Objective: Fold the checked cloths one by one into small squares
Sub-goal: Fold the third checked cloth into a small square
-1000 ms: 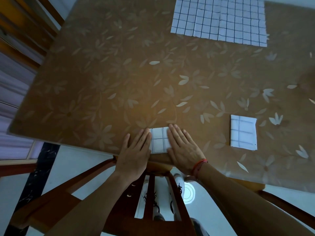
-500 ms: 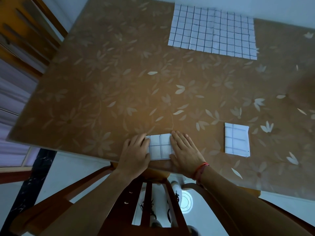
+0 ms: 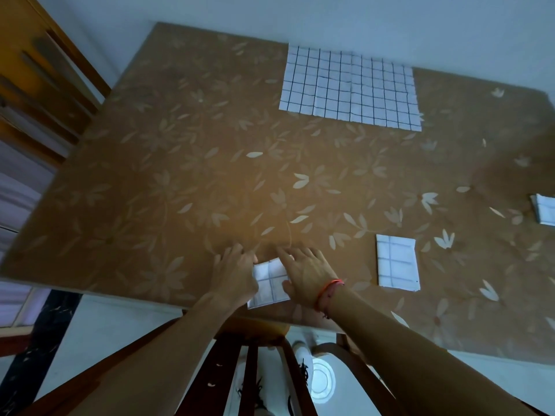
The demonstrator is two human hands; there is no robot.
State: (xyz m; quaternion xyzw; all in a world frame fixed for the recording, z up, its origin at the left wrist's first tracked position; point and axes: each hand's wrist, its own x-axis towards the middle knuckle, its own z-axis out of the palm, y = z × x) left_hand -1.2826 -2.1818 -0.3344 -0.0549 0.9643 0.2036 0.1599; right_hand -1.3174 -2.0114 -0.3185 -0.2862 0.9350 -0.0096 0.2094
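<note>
A small folded checked cloth [image 3: 269,283] lies tilted at the table's near edge, its near corner reaching just past the edge. My left hand [image 3: 235,274] rests on its left side with loosely bent fingers. My right hand [image 3: 307,273] covers its right side, thumb against the near right edge and fingers over the far corner, pinching it. A folded square [image 3: 396,262] lies to the right, and another folded one [image 3: 546,210] shows at the frame's right edge. A large unfolded checked cloth [image 3: 350,88] lies flat at the back.
The table [image 3: 180,181] has a brown flower-patterned cover. A wooden chair back [image 3: 249,370] stands right below my arms at the near edge. A wooden door [image 3: 36,70] is at the left, a white wall behind the table.
Both hands were pressing flat beside the small cloth; now their fingers have bent, the right thumb has closed on the cloth's edge, and the cloth has turned slightly askew. My head has tipped up.
</note>
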